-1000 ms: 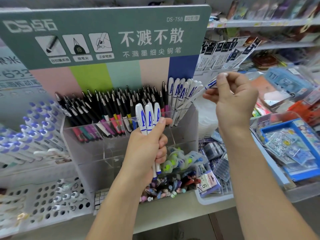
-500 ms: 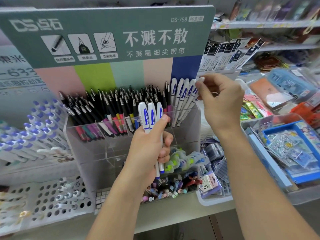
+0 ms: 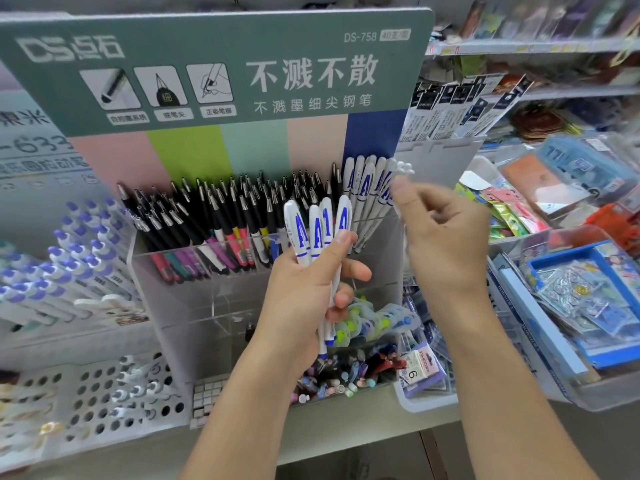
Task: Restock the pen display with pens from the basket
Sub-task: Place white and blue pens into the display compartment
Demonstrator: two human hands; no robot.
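A clear acrylic pen display [image 3: 194, 306] with a green header card stands on the shelf. Black-capped pens [image 3: 225, 216] fill most of its top row, and a group of white pens with blue lettering [image 3: 367, 181] leans in its right end. My left hand [image 3: 301, 296] grips a bunch of several matching white pens [image 3: 318, 230], held upright in front of the display. My right hand [image 3: 443, 233] is blurred just right of the white pens, its fingers loosely curled with nothing seen in them. No basket is in view.
A lower compartment holds small colourful items [image 3: 346, 375]. White-and-purple pens [image 3: 69, 251] lie in a rack at the left, above a perforated white holder [image 3: 104, 393]. Trays of packaged stationery [image 3: 588, 299] crowd the right, and hanging packets [image 3: 457, 105] sit behind.
My right hand carried one white pen to the display's right end, let it go among the others, and has drawn back down and right. My left hand has stayed in place with its bunch.
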